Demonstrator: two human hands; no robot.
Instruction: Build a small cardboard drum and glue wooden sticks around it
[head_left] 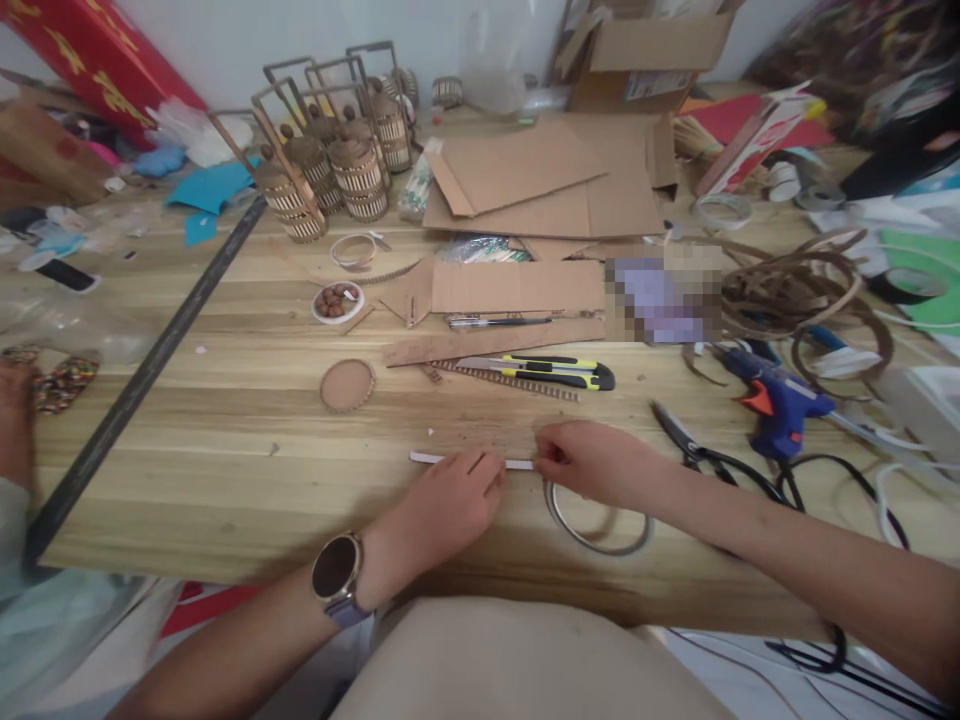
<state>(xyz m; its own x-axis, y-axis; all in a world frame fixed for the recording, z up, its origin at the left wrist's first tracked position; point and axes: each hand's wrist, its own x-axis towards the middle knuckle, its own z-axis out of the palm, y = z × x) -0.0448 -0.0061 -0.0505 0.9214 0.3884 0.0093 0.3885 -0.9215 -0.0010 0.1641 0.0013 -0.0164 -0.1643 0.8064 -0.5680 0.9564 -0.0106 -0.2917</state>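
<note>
A narrow white strip point(519, 464) lies on the wooden table right in front of me. My left hand point(461, 495), with a watch on its wrist, is closed over the middle of the strip and presses it to the table; its thumb is hidden. At the strip's right end, the fingers of my right hand point(585, 462) are pinched together on it. Under and beside my right hand rests a thin pale ring point(607, 550), perhaps a tape roll; whether the strip joins it is hidden. Farther back lie a yellow-black utility knife point(559, 371) and a round cardboard disc point(347, 385).
To the right are black-handled scissors point(705, 455), a blue glue gun point(784, 400) and coiled brown strips point(795, 285). Cardboard pieces point(517, 287), a bowl of brown nuts or beads point(337, 301) and several small lanterns point(360, 180) stand behind. Another person's hand point(15, 420) shows at left.
</note>
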